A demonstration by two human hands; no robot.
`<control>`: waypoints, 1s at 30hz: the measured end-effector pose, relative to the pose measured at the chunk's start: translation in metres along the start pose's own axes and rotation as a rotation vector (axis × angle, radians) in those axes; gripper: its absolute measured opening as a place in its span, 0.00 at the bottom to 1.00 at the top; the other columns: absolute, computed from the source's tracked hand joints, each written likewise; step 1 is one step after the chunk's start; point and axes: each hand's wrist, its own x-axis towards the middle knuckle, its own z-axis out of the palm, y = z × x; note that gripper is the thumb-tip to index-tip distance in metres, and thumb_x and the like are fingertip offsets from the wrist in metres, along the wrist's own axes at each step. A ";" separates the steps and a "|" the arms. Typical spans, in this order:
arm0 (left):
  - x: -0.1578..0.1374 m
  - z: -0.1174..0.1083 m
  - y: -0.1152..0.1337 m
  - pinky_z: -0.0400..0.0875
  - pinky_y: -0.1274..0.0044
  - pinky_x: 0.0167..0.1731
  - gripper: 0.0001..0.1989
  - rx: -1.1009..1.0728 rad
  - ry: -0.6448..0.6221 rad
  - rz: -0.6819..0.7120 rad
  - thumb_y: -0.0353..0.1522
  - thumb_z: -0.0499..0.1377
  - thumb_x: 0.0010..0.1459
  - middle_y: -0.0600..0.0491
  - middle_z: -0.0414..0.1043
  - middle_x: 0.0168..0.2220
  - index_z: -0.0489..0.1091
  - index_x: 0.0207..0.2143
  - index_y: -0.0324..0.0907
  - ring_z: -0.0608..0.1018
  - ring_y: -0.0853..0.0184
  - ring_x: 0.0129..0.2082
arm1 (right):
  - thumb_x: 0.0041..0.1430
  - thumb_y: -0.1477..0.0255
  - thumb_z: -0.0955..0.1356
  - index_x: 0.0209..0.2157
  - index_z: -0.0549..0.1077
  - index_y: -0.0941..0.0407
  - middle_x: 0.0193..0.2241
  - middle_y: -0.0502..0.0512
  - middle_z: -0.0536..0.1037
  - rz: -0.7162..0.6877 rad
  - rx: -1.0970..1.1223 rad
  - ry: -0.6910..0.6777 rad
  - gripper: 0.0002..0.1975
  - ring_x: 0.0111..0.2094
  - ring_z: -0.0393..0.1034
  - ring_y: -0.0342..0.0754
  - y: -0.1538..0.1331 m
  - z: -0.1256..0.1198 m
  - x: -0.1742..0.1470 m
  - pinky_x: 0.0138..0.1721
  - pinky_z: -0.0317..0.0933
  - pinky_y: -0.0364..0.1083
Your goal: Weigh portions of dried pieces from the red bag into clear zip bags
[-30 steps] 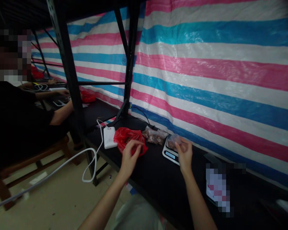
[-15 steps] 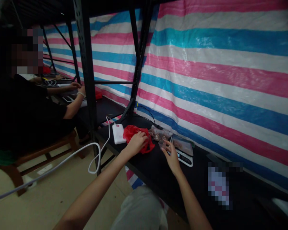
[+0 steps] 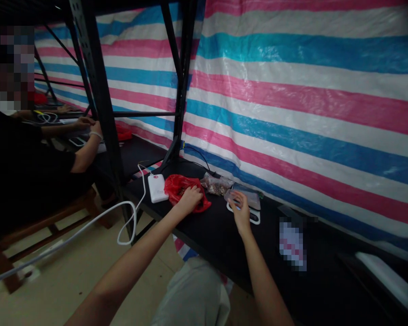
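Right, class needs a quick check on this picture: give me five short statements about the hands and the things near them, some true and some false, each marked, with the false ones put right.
1. The left hand is at the red bag. True.
2. The right hand is inside the red bag too. False: it is by the scale, with clear plastic at its fingertips.
3. Filled clear bags lie close to the striped sheet. True.
4. The power bank is black. False: it is white.
5. The striped sheet is green and yellow. False: it is blue, pink and white.
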 end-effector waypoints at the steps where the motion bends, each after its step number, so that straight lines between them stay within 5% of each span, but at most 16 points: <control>1: 0.000 -0.001 0.000 0.62 0.69 0.41 0.06 -0.008 -0.002 0.001 0.28 0.55 0.54 0.45 0.69 0.38 0.70 0.33 0.38 0.68 0.58 0.43 | 0.48 0.62 0.67 0.44 0.63 0.56 0.42 0.61 0.72 -0.010 -0.031 0.048 0.22 0.41 0.67 0.50 -0.001 -0.006 0.003 0.36 0.63 0.48; 7: 0.001 -0.009 0.002 0.60 0.70 0.39 0.05 -0.055 -0.021 0.005 0.27 0.55 0.53 0.45 0.70 0.35 0.71 0.29 0.39 0.69 0.59 0.41 | 0.46 0.64 0.66 0.47 0.61 0.59 0.40 0.62 0.70 0.006 -0.390 0.362 0.25 0.36 0.67 0.51 0.020 -0.075 0.032 0.40 0.60 0.51; 12: 0.004 -0.022 0.001 0.59 0.70 0.39 0.05 -0.059 0.055 -0.047 0.28 0.55 0.53 0.46 0.70 0.35 0.71 0.29 0.40 0.69 0.58 0.40 | 0.45 0.71 0.64 0.45 0.62 0.63 0.38 0.64 0.70 0.092 -0.579 0.374 0.23 0.39 0.65 0.55 0.056 -0.117 0.042 0.45 0.57 0.55; 16: 0.012 -0.050 0.012 0.59 0.70 0.35 0.07 0.000 0.200 -0.115 0.30 0.53 0.55 0.46 0.69 0.34 0.71 0.31 0.41 0.68 0.58 0.38 | 0.44 0.74 0.63 0.45 0.64 0.64 0.37 0.65 0.70 0.154 -0.627 0.187 0.22 0.41 0.64 0.57 0.065 -0.120 0.034 0.45 0.57 0.56; 20: 0.033 -0.065 0.043 0.59 0.72 0.34 0.07 -0.137 0.329 -0.124 0.34 0.54 0.56 0.49 0.69 0.34 0.71 0.33 0.43 0.67 0.60 0.37 | 0.45 0.69 0.66 0.50 0.63 0.61 0.48 0.68 0.63 0.020 -0.695 0.296 0.27 0.49 0.58 0.60 0.042 -0.118 0.031 0.48 0.53 0.58; 24: 0.069 -0.043 0.089 0.60 0.73 0.36 0.10 -0.349 0.379 -0.004 0.37 0.52 0.57 0.52 0.70 0.33 0.71 0.35 0.44 0.67 0.64 0.37 | 0.50 0.61 0.64 0.46 0.69 0.55 0.47 0.60 0.67 -0.076 -0.509 0.237 0.22 0.43 0.63 0.53 0.014 -0.109 0.036 0.45 0.57 0.54; 27: 0.097 -0.018 0.117 0.60 0.72 0.37 0.09 -0.412 0.379 0.053 0.35 0.53 0.57 0.52 0.71 0.34 0.71 0.35 0.43 0.67 0.64 0.38 | 0.51 0.56 0.62 0.35 0.74 0.58 0.33 0.57 0.75 0.045 -0.224 0.071 0.21 0.29 0.67 0.48 0.009 -0.097 0.038 0.34 0.61 0.48; 30: 0.117 0.001 0.133 0.59 0.72 0.38 0.09 -0.422 0.359 0.070 0.34 0.53 0.57 0.52 0.71 0.35 0.71 0.35 0.42 0.67 0.63 0.38 | 0.45 0.54 0.65 0.29 0.75 0.60 0.26 0.56 0.76 0.127 -0.119 0.112 0.21 0.25 0.66 0.47 0.017 -0.089 0.039 0.27 0.61 0.45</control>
